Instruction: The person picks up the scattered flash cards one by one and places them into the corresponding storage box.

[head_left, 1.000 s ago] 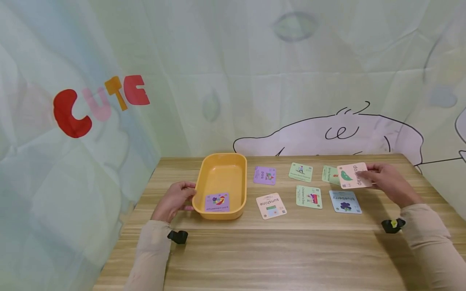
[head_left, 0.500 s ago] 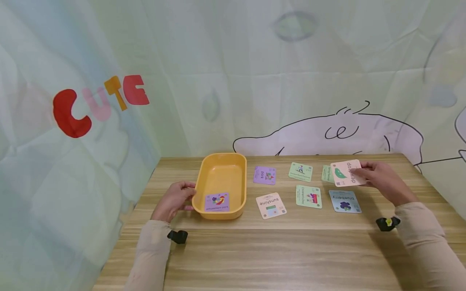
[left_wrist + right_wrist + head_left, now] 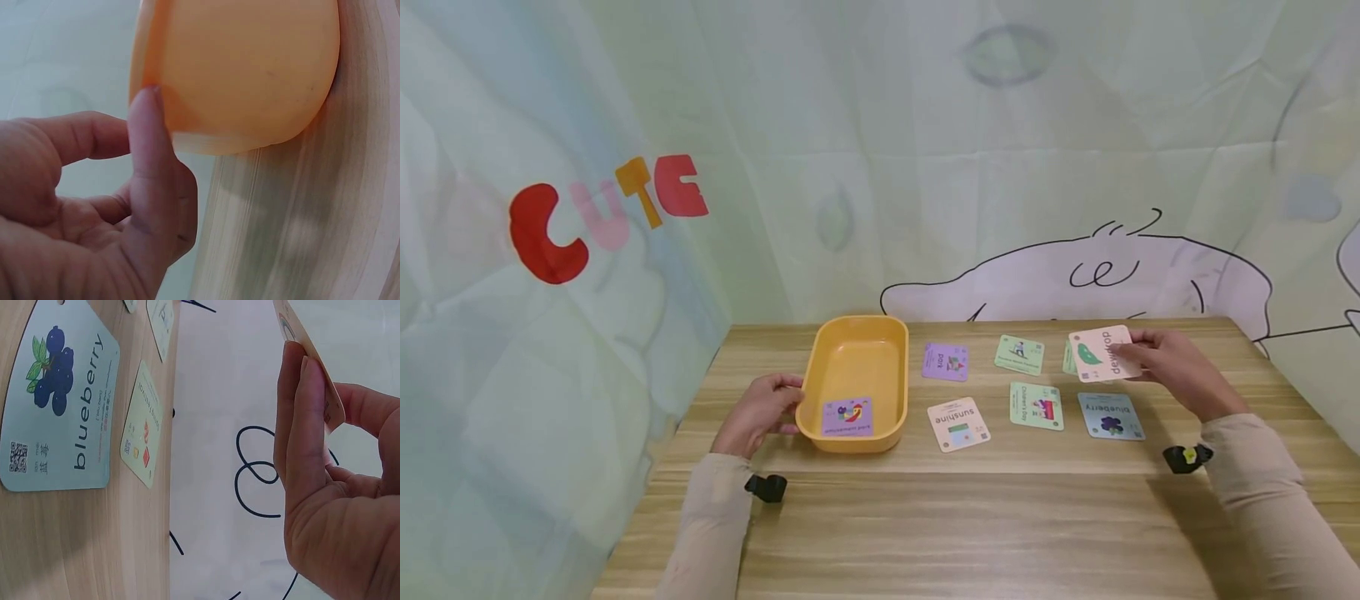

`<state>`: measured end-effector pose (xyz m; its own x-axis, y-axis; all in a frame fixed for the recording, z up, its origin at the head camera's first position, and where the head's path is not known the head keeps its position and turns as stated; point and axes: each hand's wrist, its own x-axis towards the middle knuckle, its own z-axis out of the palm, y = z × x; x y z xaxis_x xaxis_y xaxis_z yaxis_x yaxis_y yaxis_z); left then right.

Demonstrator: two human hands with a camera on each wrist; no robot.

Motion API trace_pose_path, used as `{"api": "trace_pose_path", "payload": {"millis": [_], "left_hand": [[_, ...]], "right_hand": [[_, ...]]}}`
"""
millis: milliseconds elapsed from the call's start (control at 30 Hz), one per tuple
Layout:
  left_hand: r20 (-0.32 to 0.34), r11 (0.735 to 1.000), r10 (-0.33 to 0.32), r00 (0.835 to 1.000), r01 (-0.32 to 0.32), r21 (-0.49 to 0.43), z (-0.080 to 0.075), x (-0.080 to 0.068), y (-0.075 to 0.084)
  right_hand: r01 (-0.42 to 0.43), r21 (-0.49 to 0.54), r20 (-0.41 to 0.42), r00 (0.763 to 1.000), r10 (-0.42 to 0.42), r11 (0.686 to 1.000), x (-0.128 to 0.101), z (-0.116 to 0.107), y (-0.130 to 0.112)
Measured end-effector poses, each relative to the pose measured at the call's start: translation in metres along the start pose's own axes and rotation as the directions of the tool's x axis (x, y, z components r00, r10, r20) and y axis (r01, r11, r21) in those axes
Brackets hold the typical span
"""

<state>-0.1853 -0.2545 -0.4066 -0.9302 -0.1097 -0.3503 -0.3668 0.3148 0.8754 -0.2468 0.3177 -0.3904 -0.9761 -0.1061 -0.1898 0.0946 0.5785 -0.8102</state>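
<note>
My right hand (image 3: 1165,367) pinches a pale pink "dewdrop" card (image 3: 1102,353) with a green drop on it, lifted above the table at the right. The right wrist view has that card (image 3: 307,359) edge-on between thumb and fingers. My left hand (image 3: 762,412) rests against the left side of an orange tray (image 3: 856,335), its thumb (image 3: 150,169) touching the tray's outer wall (image 3: 244,75). A purple card (image 3: 848,416) lies inside the tray at its near end.
Several cards lie face up on the wooden table (image 3: 970,517): purple "park" (image 3: 946,362), "sunshine" (image 3: 958,423), two green ones (image 3: 1037,406), "blueberry" (image 3: 1111,415). A green card (image 3: 1069,358) is partly hidden behind the held card. A printed curtain hangs behind and left.
My right hand has carried the dewdrop card a little to the left and upward. The left hand and the tray have stayed where they were.
</note>
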Motion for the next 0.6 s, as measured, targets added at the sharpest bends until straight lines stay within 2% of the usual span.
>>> {"api": "trace_pose_path", "payload": {"millis": [400,600], "left_hand": [[0.007,1.000,-0.007,1.000,0.007,-0.008,-0.001,-0.002,0.002],[0.005,1.000,-0.004,1.000,0.004,-0.011,-0.001,-0.004,0.002]], "right_hand": [[0.018,-0.030,0.013,1.000,-0.017,0.999,0.002,0.006,-0.010],[0.047,-0.006,0.027,0.999,-0.047,0.999,0.003,0.009,-0.015]]}}
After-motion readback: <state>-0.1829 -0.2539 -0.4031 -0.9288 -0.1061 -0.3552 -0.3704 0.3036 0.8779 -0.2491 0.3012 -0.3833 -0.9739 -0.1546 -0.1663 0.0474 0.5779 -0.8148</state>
